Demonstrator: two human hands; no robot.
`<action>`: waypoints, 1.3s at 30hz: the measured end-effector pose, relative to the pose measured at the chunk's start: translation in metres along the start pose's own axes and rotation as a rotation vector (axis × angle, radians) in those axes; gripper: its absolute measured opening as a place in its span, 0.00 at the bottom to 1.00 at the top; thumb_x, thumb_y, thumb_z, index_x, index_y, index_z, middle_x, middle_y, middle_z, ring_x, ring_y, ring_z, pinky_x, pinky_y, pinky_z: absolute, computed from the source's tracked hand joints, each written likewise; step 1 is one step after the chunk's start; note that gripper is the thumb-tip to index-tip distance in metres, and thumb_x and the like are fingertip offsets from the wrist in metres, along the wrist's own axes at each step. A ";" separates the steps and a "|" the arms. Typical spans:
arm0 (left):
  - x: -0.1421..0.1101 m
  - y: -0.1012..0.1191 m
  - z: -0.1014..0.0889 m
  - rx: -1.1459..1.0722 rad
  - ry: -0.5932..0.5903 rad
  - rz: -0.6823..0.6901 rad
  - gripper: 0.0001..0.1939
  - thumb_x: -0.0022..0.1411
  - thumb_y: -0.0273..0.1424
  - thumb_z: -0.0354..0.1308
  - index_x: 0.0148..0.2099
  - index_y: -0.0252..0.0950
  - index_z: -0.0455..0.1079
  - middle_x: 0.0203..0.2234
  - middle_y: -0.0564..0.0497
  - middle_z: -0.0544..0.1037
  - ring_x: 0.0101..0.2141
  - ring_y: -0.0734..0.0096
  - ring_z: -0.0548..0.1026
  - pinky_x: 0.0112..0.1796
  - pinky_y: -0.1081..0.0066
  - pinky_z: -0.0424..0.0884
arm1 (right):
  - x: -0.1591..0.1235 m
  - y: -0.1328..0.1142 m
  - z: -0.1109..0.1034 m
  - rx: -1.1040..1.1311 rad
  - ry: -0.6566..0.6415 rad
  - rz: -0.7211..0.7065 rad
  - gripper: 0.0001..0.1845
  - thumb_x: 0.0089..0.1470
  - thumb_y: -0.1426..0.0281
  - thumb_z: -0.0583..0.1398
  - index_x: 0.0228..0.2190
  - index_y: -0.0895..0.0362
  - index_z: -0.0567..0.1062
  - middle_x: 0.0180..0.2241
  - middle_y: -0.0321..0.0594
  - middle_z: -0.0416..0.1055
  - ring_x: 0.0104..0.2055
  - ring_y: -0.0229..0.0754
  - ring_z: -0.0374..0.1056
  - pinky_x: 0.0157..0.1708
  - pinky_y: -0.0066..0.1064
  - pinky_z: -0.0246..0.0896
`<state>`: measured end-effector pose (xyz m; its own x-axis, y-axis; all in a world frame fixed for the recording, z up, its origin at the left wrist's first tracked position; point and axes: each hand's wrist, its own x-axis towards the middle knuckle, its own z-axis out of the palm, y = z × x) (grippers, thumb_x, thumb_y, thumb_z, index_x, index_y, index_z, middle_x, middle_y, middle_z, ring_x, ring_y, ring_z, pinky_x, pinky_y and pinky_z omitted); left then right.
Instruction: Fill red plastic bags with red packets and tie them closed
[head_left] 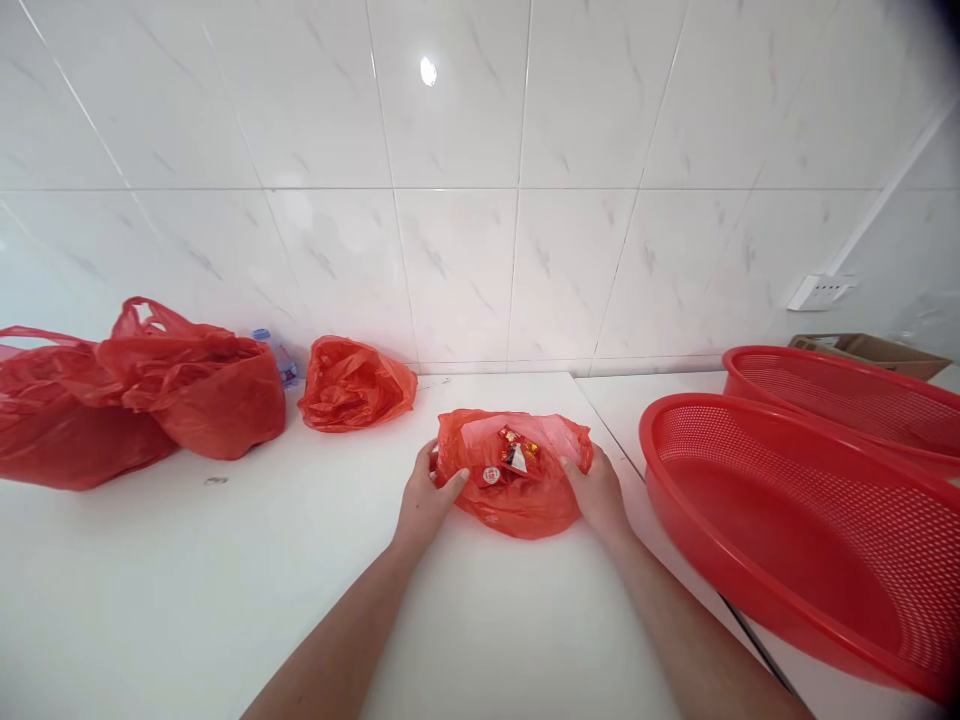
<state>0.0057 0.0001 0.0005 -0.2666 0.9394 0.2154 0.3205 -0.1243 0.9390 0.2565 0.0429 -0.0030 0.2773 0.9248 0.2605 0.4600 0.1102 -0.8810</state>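
Small red plastic bag (pixel 517 500) lies on the white worktop (pixel 225 560), mouth open upward — red-and-white sachets (pixel 514 458) visible inside. Left hand (pixel 427 500) grips the bag's left edge, thumb on the front, fingers (pixel 424 462) curled behind the rim. Right hand (pixel 600 492) pinches the right edge likewise. The bag sits between both hands, stretched open. Left of it: a crumpled red bag (pixel 356 385), two fuller red bags (pixel 135 395), a water bottle (pixel 276 352) behind them. Right — two red perforated baskets (pixel 810 520), near the right forearm.
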 end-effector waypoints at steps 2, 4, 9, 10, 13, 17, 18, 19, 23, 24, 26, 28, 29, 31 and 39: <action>0.005 0.000 0.001 -0.002 -0.016 -0.002 0.21 0.53 0.41 0.57 0.48 0.39 0.67 0.40 0.47 0.74 0.38 0.64 0.72 0.38 0.66 0.67 | 0.008 -0.001 0.000 0.039 -0.070 0.028 0.18 0.48 0.59 0.53 0.36 0.56 0.73 0.32 0.42 0.73 0.36 0.48 0.68 0.35 0.37 0.61; 0.014 0.005 -0.001 -0.011 0.020 -0.002 0.14 0.54 0.41 0.55 0.38 0.36 0.70 0.33 0.49 0.74 0.33 0.67 0.71 0.34 0.69 0.66 | 0.018 -0.008 0.001 0.074 -0.081 0.053 0.16 0.48 0.58 0.53 0.30 0.56 0.74 0.28 0.41 0.73 0.32 0.47 0.68 0.32 0.36 0.60; 0.047 0.050 -0.015 -0.176 0.136 0.079 0.11 0.53 0.39 0.56 0.29 0.34 0.66 0.22 0.55 0.67 0.25 0.75 0.64 0.27 0.75 0.60 | 0.044 -0.059 -0.004 0.251 -0.025 0.023 0.17 0.48 0.61 0.52 0.36 0.56 0.73 0.34 0.41 0.74 0.34 0.43 0.70 0.32 0.31 0.63; 0.053 0.064 -0.018 -0.212 0.157 0.113 0.12 0.53 0.39 0.56 0.28 0.34 0.66 0.22 0.56 0.67 0.24 0.76 0.63 0.26 0.75 0.59 | 0.047 -0.074 -0.008 0.314 -0.014 0.009 0.17 0.48 0.63 0.51 0.37 0.55 0.73 0.35 0.40 0.74 0.34 0.41 0.70 0.32 0.30 0.63; 0.065 0.105 -0.029 -0.268 0.197 0.244 0.13 0.53 0.39 0.57 0.27 0.34 0.64 0.20 0.57 0.64 0.22 0.78 0.61 0.24 0.77 0.57 | 0.053 -0.118 -0.022 0.592 -0.007 -0.030 0.17 0.43 0.69 0.53 0.37 0.55 0.73 0.35 0.39 0.73 0.33 0.40 0.70 0.29 0.29 0.63; 0.073 0.142 -0.040 -0.361 0.192 0.257 0.11 0.52 0.37 0.58 0.28 0.34 0.66 0.20 0.56 0.66 0.20 0.79 0.61 0.22 0.77 0.56 | 0.058 -0.152 -0.034 0.681 -0.031 -0.062 0.14 0.42 0.70 0.54 0.33 0.56 0.75 0.33 0.39 0.73 0.35 0.41 0.70 0.26 0.27 0.63; 0.075 0.148 -0.042 -0.417 0.163 0.236 0.10 0.52 0.36 0.58 0.29 0.34 0.65 0.20 0.56 0.66 0.20 0.79 0.62 0.22 0.77 0.57 | 0.059 -0.156 -0.036 0.704 -0.047 -0.046 0.13 0.42 0.70 0.54 0.32 0.57 0.75 0.33 0.40 0.73 0.37 0.42 0.70 0.27 0.28 0.64; 0.076 0.151 -0.045 -0.483 0.129 0.221 0.09 0.52 0.35 0.59 0.29 0.34 0.65 0.20 0.56 0.67 0.20 0.79 0.63 0.23 0.77 0.59 | 0.060 -0.158 -0.037 0.742 -0.068 -0.033 0.13 0.42 0.71 0.55 0.31 0.57 0.75 0.33 0.41 0.73 0.38 0.43 0.69 0.28 0.29 0.65; 0.074 0.158 -0.056 -0.707 0.027 0.300 0.08 0.53 0.34 0.58 0.31 0.34 0.65 0.25 0.53 0.70 0.26 0.76 0.70 0.30 0.75 0.66 | 0.056 -0.158 -0.046 0.960 -0.187 -0.143 0.16 0.46 0.67 0.55 0.38 0.57 0.73 0.42 0.42 0.72 0.44 0.44 0.68 0.39 0.36 0.67; 0.070 0.156 -0.059 -0.711 -0.004 0.332 0.09 0.55 0.35 0.57 0.34 0.35 0.67 0.30 0.50 0.73 0.30 0.74 0.72 0.34 0.73 0.67 | 0.052 -0.156 -0.048 0.982 -0.221 -0.189 0.17 0.48 0.66 0.54 0.40 0.55 0.72 0.44 0.41 0.71 0.46 0.44 0.67 0.42 0.37 0.66; 0.060 0.146 -0.064 -0.637 -0.059 0.351 0.16 0.58 0.39 0.54 0.46 0.38 0.67 0.44 0.45 0.72 0.43 0.67 0.72 0.42 0.68 0.67 | 0.044 -0.144 -0.048 0.945 -0.266 -0.228 0.18 0.50 0.64 0.53 0.43 0.54 0.70 0.48 0.41 0.69 0.50 0.45 0.64 0.47 0.39 0.63; 0.047 0.128 -0.069 -0.486 -0.082 0.303 0.26 0.58 0.43 0.54 0.57 0.43 0.58 0.57 0.44 0.62 0.55 0.61 0.63 0.49 0.62 0.64 | 0.037 -0.124 -0.045 0.848 -0.276 -0.222 0.20 0.51 0.62 0.55 0.46 0.53 0.68 0.50 0.42 0.66 0.54 0.45 0.61 0.51 0.41 0.60; 0.041 0.115 -0.070 -0.394 -0.096 0.265 0.32 0.57 0.43 0.56 0.61 0.46 0.53 0.60 0.45 0.57 0.59 0.59 0.56 0.52 0.60 0.61 | 0.035 -0.112 -0.041 0.799 -0.279 -0.219 0.23 0.51 0.60 0.56 0.48 0.53 0.66 0.53 0.42 0.64 0.56 0.45 0.59 0.53 0.41 0.57; 0.029 0.088 -0.069 -0.234 -0.177 0.151 0.42 0.53 0.44 0.60 0.65 0.48 0.44 0.63 0.44 0.50 0.62 0.56 0.49 0.55 0.56 0.56 | 0.034 -0.084 -0.033 0.722 -0.306 -0.235 0.34 0.49 0.52 0.58 0.54 0.51 0.59 0.58 0.45 0.57 0.60 0.46 0.52 0.56 0.44 0.52; 0.013 0.039 -0.006 -0.470 -0.111 -0.281 0.46 0.46 0.44 0.66 0.63 0.37 0.49 0.55 0.33 0.63 0.54 0.51 0.65 0.48 0.56 0.65 | 0.033 -0.047 -0.003 0.657 -0.402 -0.057 0.44 0.38 0.55 0.67 0.54 0.52 0.59 0.53 0.50 0.63 0.52 0.51 0.63 0.48 0.48 0.61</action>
<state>0.0096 0.0056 0.0411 -0.1778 0.9818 -0.0661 -0.1956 0.0306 0.9802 0.2461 0.0669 0.0479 -0.1175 0.9585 0.2596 -0.1656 0.2388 -0.9568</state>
